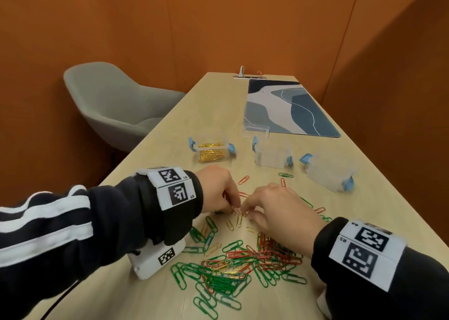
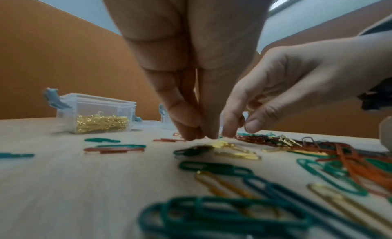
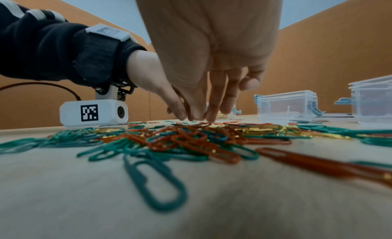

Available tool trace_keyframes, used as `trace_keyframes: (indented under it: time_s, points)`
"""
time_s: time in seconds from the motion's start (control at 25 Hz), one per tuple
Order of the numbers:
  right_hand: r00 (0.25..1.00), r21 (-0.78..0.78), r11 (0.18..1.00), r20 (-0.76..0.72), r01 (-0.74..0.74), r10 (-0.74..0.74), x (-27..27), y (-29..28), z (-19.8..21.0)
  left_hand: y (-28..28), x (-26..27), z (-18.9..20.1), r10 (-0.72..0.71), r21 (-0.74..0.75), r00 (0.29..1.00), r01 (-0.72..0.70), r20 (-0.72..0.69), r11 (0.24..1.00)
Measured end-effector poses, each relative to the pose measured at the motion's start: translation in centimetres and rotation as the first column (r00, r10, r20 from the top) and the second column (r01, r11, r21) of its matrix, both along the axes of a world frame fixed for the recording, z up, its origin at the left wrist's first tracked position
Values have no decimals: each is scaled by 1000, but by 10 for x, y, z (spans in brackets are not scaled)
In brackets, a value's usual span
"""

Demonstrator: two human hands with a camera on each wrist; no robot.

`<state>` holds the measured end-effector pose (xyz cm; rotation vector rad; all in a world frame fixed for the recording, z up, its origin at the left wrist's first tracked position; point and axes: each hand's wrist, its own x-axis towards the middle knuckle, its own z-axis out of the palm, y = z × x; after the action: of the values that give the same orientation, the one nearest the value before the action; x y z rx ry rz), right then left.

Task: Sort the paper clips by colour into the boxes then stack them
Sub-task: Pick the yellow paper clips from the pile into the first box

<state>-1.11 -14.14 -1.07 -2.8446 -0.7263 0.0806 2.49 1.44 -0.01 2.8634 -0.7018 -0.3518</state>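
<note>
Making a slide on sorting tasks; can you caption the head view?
Both hands pick at gold clips on a table; one box already holds gold clips.

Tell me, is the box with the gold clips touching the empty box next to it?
Apart. The head view shows bare table between the box with gold clips and the empty box.

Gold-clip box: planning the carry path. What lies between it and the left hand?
Bare table separates the gold-clip box from the left hand, per head view.
</note>
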Motion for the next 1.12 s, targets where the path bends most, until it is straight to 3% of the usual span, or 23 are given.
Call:
trace_keyframes:
  time_s: [0.32,0.44,0.6,0.8,1.12]
  points:
    - [999,-15,1000,-34,-1,1,1,0,-1,21,2,2,212,88,975,-206,-60,975]
    - [998,24,999,-44,40,-39,1,1,1,15,-1,4,101,78,994,-97,-42,992]
    - [994,-43,998,-89,52,-56,1,3,2,1,-9,-3,-32,111,992,46,-122,993]
    - [978,68,995,-199,71,-57,1,1,2,9,-22,-6,45,-26,997,-47,-64,999]
    - [967,74,989,-234,125,-105,3,-1,2,4,-25,-4,82,-49,992,-87,-99,995]
